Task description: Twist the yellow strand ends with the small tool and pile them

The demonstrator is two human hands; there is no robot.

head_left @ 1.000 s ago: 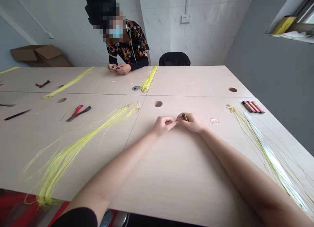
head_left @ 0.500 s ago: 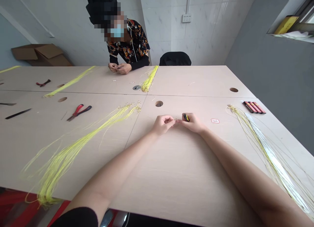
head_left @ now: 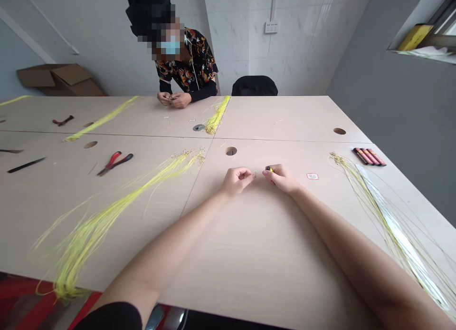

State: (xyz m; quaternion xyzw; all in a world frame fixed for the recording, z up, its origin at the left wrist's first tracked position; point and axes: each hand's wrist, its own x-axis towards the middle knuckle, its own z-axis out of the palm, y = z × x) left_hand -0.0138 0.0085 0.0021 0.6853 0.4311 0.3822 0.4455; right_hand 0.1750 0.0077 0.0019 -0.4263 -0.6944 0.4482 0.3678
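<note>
Left fingers [head_left: 247, 180] tight on tiny piece [head_left: 254, 172] (barely visible), right fingers [head_left: 273, 177] around dark cylinder [head_left: 269, 169].

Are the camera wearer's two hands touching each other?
No, a gap of tabletop shows between the left hand and right hand.

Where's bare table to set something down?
Free: the tabletop between left forearm and right forearm; also between the far yellow bundle and the far-right hole, barring a thin thread. Crowded: the left, with yellow strands and pliers; the right edge, with loose strands and red tubes.
</note>
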